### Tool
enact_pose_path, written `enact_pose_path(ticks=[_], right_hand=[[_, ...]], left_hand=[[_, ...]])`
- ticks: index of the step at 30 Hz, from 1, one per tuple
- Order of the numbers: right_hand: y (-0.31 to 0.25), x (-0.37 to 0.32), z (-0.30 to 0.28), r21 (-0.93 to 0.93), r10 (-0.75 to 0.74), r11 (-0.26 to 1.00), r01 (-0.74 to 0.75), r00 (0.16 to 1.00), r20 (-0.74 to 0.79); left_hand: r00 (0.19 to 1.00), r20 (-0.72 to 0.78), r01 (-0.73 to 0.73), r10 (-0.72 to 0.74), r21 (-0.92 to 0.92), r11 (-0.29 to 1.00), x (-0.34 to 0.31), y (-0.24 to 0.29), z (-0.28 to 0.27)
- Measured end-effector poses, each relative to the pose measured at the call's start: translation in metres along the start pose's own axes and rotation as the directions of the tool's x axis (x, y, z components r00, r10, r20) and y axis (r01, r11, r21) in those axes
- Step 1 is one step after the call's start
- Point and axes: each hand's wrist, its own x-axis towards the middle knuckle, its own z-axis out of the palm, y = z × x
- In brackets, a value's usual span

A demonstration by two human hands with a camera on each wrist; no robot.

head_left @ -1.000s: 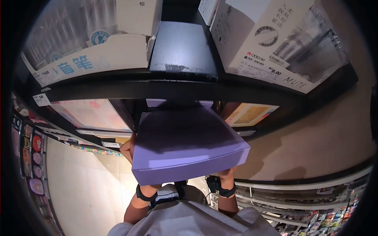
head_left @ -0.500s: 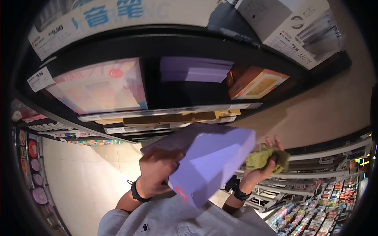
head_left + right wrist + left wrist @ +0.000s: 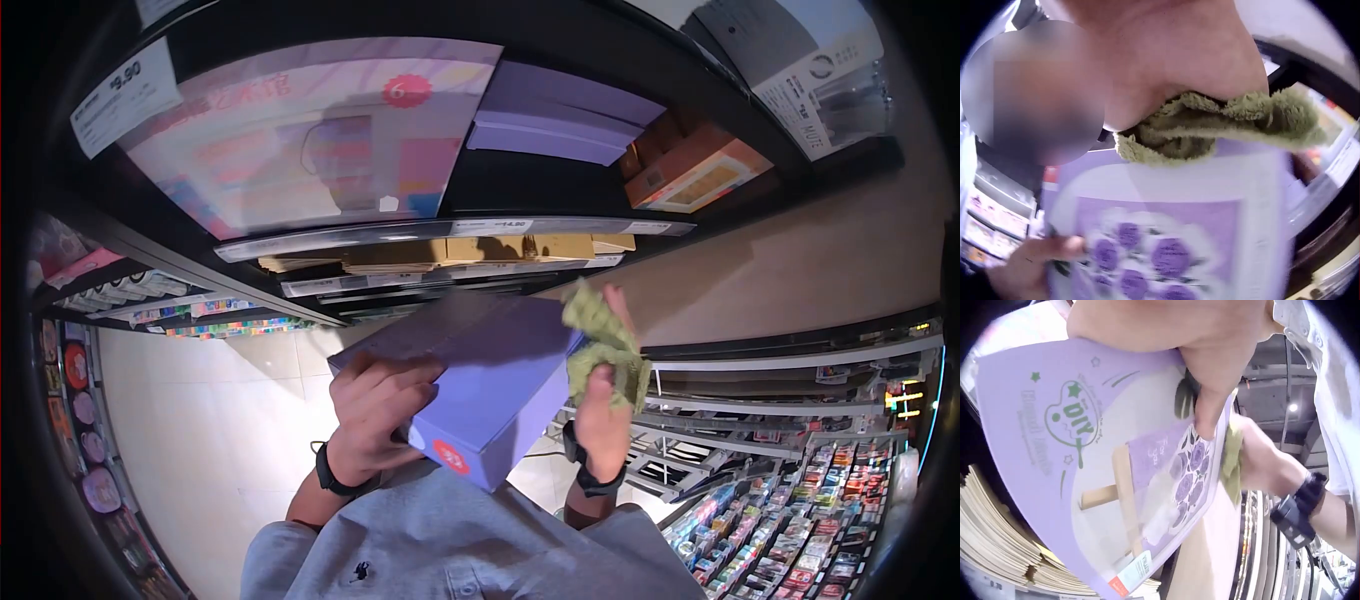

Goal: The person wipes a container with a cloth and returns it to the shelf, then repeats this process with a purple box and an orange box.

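Observation:
In front of the chest a purple DIY craft box (image 3: pixel 500 375) is tilted, its plain side facing up in the head view. My left hand (image 3: pixel 380 415) grips its left end, fingers on top and thumb over the printed face. That face, with purple flowers and a small easel, shows in the left wrist view. My right hand (image 3: pixel 603 430) holds a fuzzy green cloth (image 3: pixel 606 365) at the box's right edge, the thumb lying over the fabric. In the right wrist view the bunched cloth (image 3: pixel 1166 147) lies along the edge of the box.
Ahead is a black shelf; a compartment holds more purple boxes (image 3: pixel 560 120), between a large pink box (image 3: pixel 310 150) and an orange-brown box (image 3: pixel 700 170). Brown paper stacks (image 3: pixel 490 248) lie on the level below. White racks (image 3: pixel 760 365) stand to the right.
The purple box, held in both hands at the shelf compartment, has come out toward my body and tipped over. The green cloth came into sight in my right hand and moved in to the box's edge.

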Motion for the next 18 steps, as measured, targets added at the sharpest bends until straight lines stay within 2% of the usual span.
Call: enact_pose_path(ticks=[1,2,4,5,6,8,10,12,13,14,15,16,18], right_hand=[[-0.004,-0.002,0.01,-0.053,-0.046,0.997,0.049,0.997,0.062],[-0.02,-0.01,0.013,-0.121,-0.165,0.974,0.193,0.964,0.211],[-0.037,-0.022,0.025,-0.002,-0.378,0.92,0.392,0.888,0.263],[-0.039,-0.023,0.026,-0.17,-0.41,0.867,0.468,0.865,0.289],[-0.032,-0.019,0.025,-0.171,-0.411,0.866,0.469,0.864,0.289],[0.003,-0.006,0.014,-0.226,-0.259,0.934,0.276,0.96,0.103],[0.047,-0.013,-0.019,-0.159,0.071,0.984,-0.077,0.996,-0.045],[0.049,-0.004,-0.044,-0.37,0.06,0.92,-0.126,0.981,-0.185],[0.048,0.0,-0.053,-0.377,0.054,0.919,-0.119,0.983,-0.178],[0.043,0.003,-0.064,-0.462,0.005,0.885,-0.053,0.994,-0.106],[0.035,0.006,-0.071,-0.537,-0.038,0.844,0.014,0.999,-0.034],[0.025,0.007,-0.071,-0.541,-0.039,0.841,0.013,0.999,-0.036],[0.002,0.009,-0.06,-0.567,0.033,0.813,0.132,0.962,0.271]], left_hand=[[1.0,0.008,-0.003,0.002,0.08,0.997,0.002,0.001,0.0],[1.0,0.016,-0.003,0.0,0.161,0.987,0.003,0.0,0.0],[0.999,0.038,0.009,-0.016,0.177,0.984,0.002,-0.002,0.0],[1.0,-0.01,0.006,-0.005,0.135,0.991,0.001,-0.003,0.002],[0.998,-0.058,0.001,0.005,0.092,0.996,0.0,-0.002,0.004],[0.998,-0.063,0.021,-0.015,0.088,0.996,-0.002,-0.001,0.003],[0.996,-0.082,0.041,-0.035,0.078,0.996,-0.002,-0.004,0.003],[0.995,-0.085,0.056,-0.049,0.083,0.995,0.0,-0.007,0.004],[0.995,-0.07,0.071,-0.065,0.078,0.994,0.001,-0.007,0.007],[0.995,-0.076,0.073,-0.067,0.071,0.995,0.002,-0.008,0.012],[0.997,-0.05,0.06,-0.054,0.119,0.991,0.003,-0.009,0.019],[0.999,-0.021,0.044,-0.041,0.166,0.985,0.006,-0.008,0.025],[0.999,0.027,0.017,-0.022,0.201,0.98,0.014,-0.003,0.036]])
